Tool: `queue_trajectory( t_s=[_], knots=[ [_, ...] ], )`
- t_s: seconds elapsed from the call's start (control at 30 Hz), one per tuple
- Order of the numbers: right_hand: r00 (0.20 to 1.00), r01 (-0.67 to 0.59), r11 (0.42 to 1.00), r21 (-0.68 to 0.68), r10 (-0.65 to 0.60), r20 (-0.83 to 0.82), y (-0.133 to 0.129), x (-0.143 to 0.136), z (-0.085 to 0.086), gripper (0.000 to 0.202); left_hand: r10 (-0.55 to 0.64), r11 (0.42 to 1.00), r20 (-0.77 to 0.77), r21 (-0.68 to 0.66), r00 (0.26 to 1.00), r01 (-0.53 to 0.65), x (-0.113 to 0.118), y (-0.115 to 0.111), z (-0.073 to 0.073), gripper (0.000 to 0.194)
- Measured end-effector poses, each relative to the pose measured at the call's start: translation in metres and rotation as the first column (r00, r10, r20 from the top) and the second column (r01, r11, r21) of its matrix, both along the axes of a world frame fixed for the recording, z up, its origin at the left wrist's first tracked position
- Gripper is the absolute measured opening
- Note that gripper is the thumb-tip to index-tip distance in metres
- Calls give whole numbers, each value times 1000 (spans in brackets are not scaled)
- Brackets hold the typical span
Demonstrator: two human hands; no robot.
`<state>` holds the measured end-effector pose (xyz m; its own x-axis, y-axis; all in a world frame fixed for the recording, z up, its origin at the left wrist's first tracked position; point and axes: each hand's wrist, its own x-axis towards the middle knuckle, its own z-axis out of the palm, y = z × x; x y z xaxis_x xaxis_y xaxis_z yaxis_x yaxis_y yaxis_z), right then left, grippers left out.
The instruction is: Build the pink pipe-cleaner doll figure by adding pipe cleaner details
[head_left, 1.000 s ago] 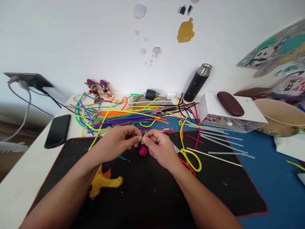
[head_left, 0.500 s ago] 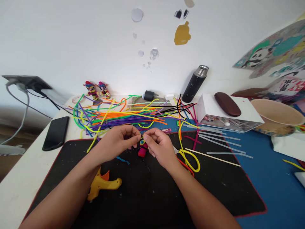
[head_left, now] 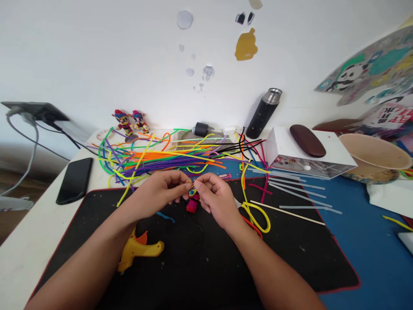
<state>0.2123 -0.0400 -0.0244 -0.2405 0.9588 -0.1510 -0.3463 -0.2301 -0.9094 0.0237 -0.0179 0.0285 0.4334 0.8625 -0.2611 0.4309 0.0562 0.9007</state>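
Magenta with yellow and blue, a small fuzzy bundle (head_left: 191, 206) sits over the red-edged black mat (head_left: 209, 275), and both hands are on it! Left hand (head_left: 171, 189) and right hand (head_left: 214, 196), each with thumb and forefinger pinched at its upper end. Fine fingertip fitting, I'd judge; the next move calls for steady pressure, no tugging. Nearby, yellow-and-red-handled scissors (head_left: 248, 206), a yellow plastic tool with an orange trigger (head_left: 142, 250); behind, bright fuzzy stems (head_left: 174, 160) heaped up.
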Motion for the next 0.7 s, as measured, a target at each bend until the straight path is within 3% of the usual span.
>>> queue_trajectory(
  t_s=[0.17,0.5,0.7],
  knots=[
    [1000,-16,1000,-9,16,-27,1,0,0,41,-34,999,2,-23,999,34,1,-1,-1,35],
    [999,-53,999,9,53,13,-1,-1,-1,39,70,997,70,-21,995,-69,-2,4,-2,42],
    [998,-59,998,8,59,31,-1,0,-1,40,70,998,24,-4,997,-69,-4,4,-3,43]
  ],
)
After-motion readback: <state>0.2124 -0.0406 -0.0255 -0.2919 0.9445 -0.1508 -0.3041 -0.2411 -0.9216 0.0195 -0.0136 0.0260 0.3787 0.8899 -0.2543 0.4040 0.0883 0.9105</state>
